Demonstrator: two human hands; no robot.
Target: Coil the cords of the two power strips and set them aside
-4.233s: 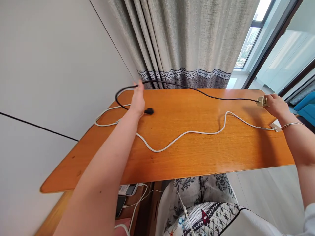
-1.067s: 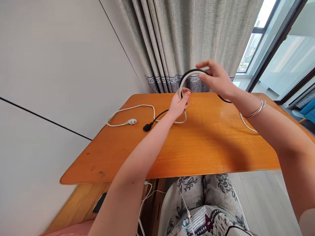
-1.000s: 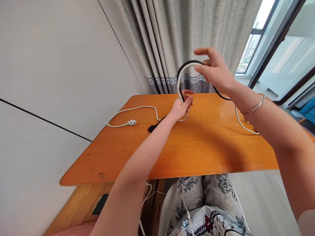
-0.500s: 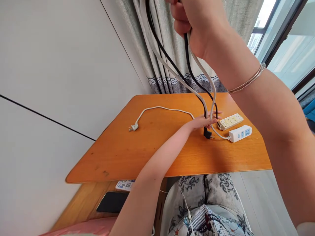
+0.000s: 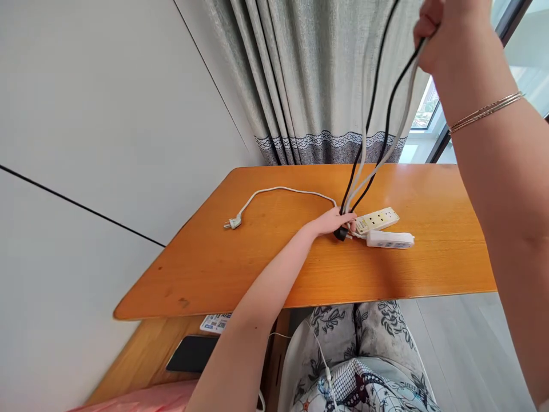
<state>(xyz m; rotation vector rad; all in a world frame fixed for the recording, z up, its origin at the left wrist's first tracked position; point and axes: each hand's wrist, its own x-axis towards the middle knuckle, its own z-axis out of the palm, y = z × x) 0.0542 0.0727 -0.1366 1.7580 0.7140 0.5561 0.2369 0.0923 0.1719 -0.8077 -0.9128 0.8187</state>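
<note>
My left hand (image 5: 337, 220) is closed round the lower ends of the black cord (image 5: 389, 111) and the white cord (image 5: 405, 114), low over the table. A black plug (image 5: 341, 233) pokes out beneath its fingers. My right hand (image 5: 441, 37), partly cut off by the top edge, is a fist holding the same two cords high up, so they rise in a tall loop. Just right of my left hand lie a cream power strip (image 5: 377, 220) and a white power strip (image 5: 390, 239), the white one tipped on its side. A white plug (image 5: 234, 222) lies on the left, its cord running to my left hand.
The orange wooden table (image 5: 240, 274) meets a pale wall (image 5: 86, 114) on the left and a grey curtain (image 5: 326, 74) behind. Below its front edge are a black phone (image 5: 193, 353), a printed card (image 5: 215, 323) and a thin white cable (image 5: 328, 372) over my lap.
The cords, first stretched along the table, are now gathered and lifted in a loop. My right hand has risen and moved right; both power strips have been drawn left towards my left hand.
</note>
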